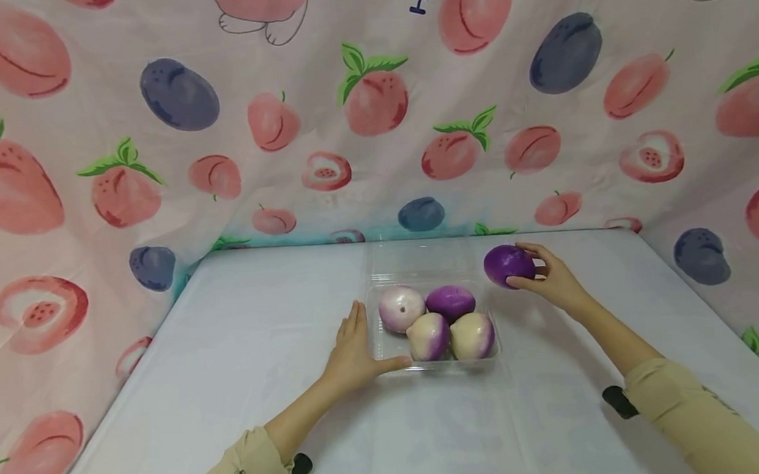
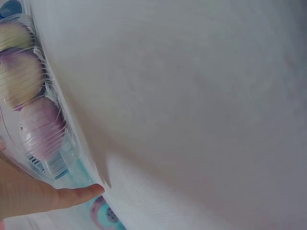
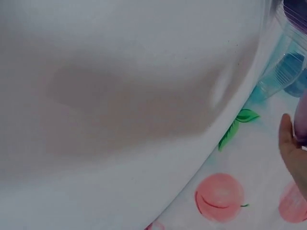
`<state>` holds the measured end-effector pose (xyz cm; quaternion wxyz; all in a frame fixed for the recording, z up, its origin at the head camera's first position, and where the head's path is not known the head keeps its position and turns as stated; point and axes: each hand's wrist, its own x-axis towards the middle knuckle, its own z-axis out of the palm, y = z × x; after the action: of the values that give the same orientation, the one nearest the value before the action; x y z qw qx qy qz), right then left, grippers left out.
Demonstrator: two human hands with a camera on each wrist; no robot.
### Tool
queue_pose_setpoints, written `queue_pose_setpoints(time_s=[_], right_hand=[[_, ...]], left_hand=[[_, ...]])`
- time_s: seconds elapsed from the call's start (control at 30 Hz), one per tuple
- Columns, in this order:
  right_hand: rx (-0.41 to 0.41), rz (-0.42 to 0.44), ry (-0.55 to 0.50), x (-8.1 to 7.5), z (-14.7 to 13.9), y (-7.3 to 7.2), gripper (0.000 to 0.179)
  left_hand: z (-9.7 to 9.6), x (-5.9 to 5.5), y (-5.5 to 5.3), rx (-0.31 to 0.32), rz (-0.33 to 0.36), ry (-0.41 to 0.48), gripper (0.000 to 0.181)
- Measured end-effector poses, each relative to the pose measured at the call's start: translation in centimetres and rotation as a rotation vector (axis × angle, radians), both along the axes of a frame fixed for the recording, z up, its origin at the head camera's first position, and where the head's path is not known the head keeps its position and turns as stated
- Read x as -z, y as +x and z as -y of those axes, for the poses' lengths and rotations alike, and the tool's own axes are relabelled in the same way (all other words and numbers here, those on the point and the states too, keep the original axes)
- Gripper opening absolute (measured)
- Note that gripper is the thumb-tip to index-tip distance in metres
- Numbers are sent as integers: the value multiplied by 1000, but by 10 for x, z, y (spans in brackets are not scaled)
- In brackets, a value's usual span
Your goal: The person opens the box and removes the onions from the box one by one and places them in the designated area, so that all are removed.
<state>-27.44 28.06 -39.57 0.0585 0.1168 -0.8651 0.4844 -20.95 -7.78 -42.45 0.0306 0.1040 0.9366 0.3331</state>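
My right hand holds a glossy, dark purple round vegetable between thumb and fingers, above the table to the right of the clear plastic box. In the right wrist view, only part of that hand shows at the right edge. In the box lie a pale pinkish one, a purple one and two cream-and-purple ones. My left hand is at the box's left side, fingers extended and thumb along the front edge.
The box's transparent lid lies folded back behind it. Under everything is a white table. A fruit-printed cloth hangs behind and along the sides.
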Motion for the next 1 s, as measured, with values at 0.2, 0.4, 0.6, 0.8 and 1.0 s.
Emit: queue_pose_setpoints(time_s=[0.2,0.4,0.6,0.8,1.0], right_hand=[[65,27,105,3,-2,-3,68],[59,50,138,6,-3,-6,69],[40,74,203,10,-3,-9,69],[26,92,250,17,-2,-14,72],[5,96,281,19,0,-16,72]], left_hand=[[-1,0,-2,7,-7,3,127],[-1,0,-4,11,-18,-2,126],[0,0,-2,13,-16,5,126],[1,0,1,9,-16,7,126],[2,1,0,4,-17,3,126]])
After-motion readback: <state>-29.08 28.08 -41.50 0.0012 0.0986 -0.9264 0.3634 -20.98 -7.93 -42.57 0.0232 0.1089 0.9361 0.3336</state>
